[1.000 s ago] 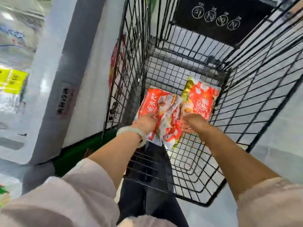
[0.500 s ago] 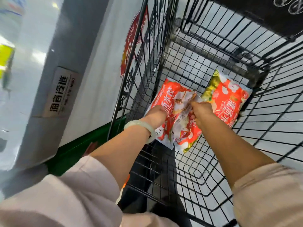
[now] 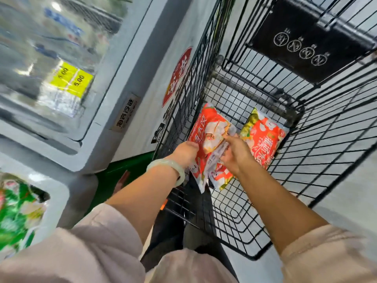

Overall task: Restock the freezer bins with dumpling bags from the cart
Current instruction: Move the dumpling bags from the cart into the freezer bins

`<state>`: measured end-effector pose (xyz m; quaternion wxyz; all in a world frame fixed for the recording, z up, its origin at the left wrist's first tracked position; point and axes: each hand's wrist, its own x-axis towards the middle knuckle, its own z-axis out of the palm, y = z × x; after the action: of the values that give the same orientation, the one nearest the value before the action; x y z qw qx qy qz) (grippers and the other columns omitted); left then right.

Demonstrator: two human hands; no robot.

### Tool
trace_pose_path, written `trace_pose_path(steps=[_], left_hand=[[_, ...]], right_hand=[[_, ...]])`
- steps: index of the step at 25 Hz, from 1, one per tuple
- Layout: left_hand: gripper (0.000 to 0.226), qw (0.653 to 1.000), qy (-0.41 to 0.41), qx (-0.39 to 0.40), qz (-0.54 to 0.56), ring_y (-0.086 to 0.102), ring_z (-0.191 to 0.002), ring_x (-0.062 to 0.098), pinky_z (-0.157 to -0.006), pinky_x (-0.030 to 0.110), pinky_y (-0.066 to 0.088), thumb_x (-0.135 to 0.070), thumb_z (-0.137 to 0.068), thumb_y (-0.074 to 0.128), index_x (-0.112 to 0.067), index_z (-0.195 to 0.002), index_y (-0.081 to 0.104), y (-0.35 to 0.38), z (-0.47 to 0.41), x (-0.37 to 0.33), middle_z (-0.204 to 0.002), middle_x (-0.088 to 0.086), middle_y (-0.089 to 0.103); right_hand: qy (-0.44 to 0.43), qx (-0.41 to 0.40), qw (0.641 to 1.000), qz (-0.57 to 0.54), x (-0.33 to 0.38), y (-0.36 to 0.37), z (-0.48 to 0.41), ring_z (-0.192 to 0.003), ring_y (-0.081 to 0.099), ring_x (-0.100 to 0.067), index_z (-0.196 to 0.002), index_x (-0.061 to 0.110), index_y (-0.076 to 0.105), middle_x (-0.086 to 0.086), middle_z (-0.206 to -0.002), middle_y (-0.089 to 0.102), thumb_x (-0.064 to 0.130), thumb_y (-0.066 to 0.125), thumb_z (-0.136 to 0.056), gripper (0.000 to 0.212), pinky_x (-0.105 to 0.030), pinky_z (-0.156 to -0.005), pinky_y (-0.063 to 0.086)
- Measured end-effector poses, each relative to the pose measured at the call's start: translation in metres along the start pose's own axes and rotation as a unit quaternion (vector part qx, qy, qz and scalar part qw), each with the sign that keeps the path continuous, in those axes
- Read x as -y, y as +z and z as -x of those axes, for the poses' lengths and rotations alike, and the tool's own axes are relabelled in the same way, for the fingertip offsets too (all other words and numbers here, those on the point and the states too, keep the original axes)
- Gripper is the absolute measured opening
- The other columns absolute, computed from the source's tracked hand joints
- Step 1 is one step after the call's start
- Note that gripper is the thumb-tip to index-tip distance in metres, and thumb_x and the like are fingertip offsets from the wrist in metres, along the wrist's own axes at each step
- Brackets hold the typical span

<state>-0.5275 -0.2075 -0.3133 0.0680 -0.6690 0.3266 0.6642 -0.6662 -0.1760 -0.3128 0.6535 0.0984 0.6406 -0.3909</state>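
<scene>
Both hands are down in the black wire cart [image 3: 296, 116]: the left hand [image 3: 186, 154] grips the left edge of a red dumpling bag [image 3: 208, 133], and the right hand [image 3: 236, 155] pinches its right side, fingers curled. A second red dumpling bag [image 3: 264, 139] lies on the cart floor just beside it, with the freezer [image 3: 126, 64] along the cart's left.

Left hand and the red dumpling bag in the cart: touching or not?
Touching. The head view shows the left hand gripping the left edge of the red dumpling bag, with no gap between them.
</scene>
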Motion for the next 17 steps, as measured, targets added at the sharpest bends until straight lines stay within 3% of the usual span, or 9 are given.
trace_pose_path(steps=[4, 8, 9, 11, 13, 15, 17], left_hand=[[0.024, 1.000, 0.024, -0.013, 0.006, 0.049, -0.063, 0.006, -0.057, 0.015, 0.044, -0.006, -0.096, 0.042, -0.020, -0.078, 0.049, -0.006, 0.038, -0.007, -0.076, -0.003, 0.052], [0.029, 0.997, 0.041, -0.043, 0.043, 0.046, -0.065, 0.008, -0.084, 0.029, 0.045, -0.019, -0.098, 0.044, -0.024, -0.069, 0.046, -0.010, 0.084, -0.008, -0.074, -0.005, 0.049], [0.030, 0.997, 0.043, -0.048, 0.048, 0.046, -0.065, 0.009, -0.084, 0.030, 0.046, -0.020, -0.098, 0.044, -0.024, -0.068, 0.045, -0.011, 0.092, -0.008, -0.074, -0.005, 0.048], [0.031, 0.996, 0.039, -0.045, 0.067, 0.043, -0.062, 0.010, -0.070, 0.025, 0.045, -0.018, -0.098, 0.041, -0.022, -0.067, 0.042, -0.016, 0.115, -0.008, -0.071, -0.004, 0.044], [0.030, 0.993, 0.017, -0.023, 0.113, 0.039, -0.061, 0.012, -0.062, 0.024, 0.037, -0.024, -0.100, 0.037, -0.018, -0.071, 0.041, -0.025, 0.138, -0.008, -0.071, 0.000, 0.039], [0.033, 0.986, 0.014, -0.017, 0.163, 0.048, -0.079, 0.017, -0.079, 0.029, 0.041, -0.045, -0.099, 0.036, -0.015, -0.089, 0.047, -0.037, 0.157, 0.000, -0.085, 0.002, 0.047], [0.049, 0.976, 0.036, 0.000, 0.216, 0.051, -0.104, 0.020, -0.094, 0.038, 0.040, -0.062, -0.091, 0.039, -0.016, -0.102, 0.053, -0.047, 0.173, 0.012, -0.105, 0.001, 0.055]], right_hand=[[-0.021, 0.006, 0.999, -0.032, 0.025, -0.016, 0.044, -0.115, 0.059, -0.033, -0.131, 0.006, 0.052, -0.017, -0.127, 0.062, 0.015, 0.042, -0.098, 0.036, -0.048, -0.101, 0.045], [-0.038, 0.024, 0.998, -0.052, 0.061, -0.021, 0.099, -0.109, 0.060, -0.032, -0.120, 0.008, 0.058, -0.017, -0.117, 0.064, 0.018, 0.033, -0.101, 0.033, -0.048, -0.092, 0.047], [-0.043, 0.026, 0.997, -0.051, 0.067, -0.020, 0.107, -0.108, 0.060, -0.032, -0.116, 0.008, 0.059, -0.016, -0.115, 0.064, 0.019, 0.033, -0.101, 0.032, -0.049, -0.096, 0.045], [-0.063, 0.042, 0.997, -0.028, 0.074, -0.016, 0.127, -0.108, 0.059, -0.030, -0.107, 0.011, 0.059, -0.014, -0.111, 0.064, 0.018, 0.031, -0.101, 0.030, -0.049, -0.105, 0.040], [-0.074, 0.068, 0.995, -0.023, 0.080, -0.010, 0.146, -0.115, 0.057, -0.032, -0.110, 0.010, 0.057, -0.016, -0.118, 0.062, 0.017, 0.030, -0.101, 0.029, -0.053, -0.107, 0.036], [-0.071, 0.099, 0.992, -0.025, 0.083, 0.002, 0.166, -0.113, 0.059, -0.035, -0.120, 0.007, 0.054, -0.019, -0.122, 0.062, 0.018, 0.031, -0.100, 0.032, -0.056, -0.101, 0.039], [-0.072, 0.128, 0.989, -0.015, 0.083, 0.019, 0.184, -0.094, 0.069, -0.034, -0.121, 0.005, 0.054, -0.019, -0.107, 0.070, 0.019, 0.032, -0.100, 0.033, -0.055, -0.089, 0.048]])
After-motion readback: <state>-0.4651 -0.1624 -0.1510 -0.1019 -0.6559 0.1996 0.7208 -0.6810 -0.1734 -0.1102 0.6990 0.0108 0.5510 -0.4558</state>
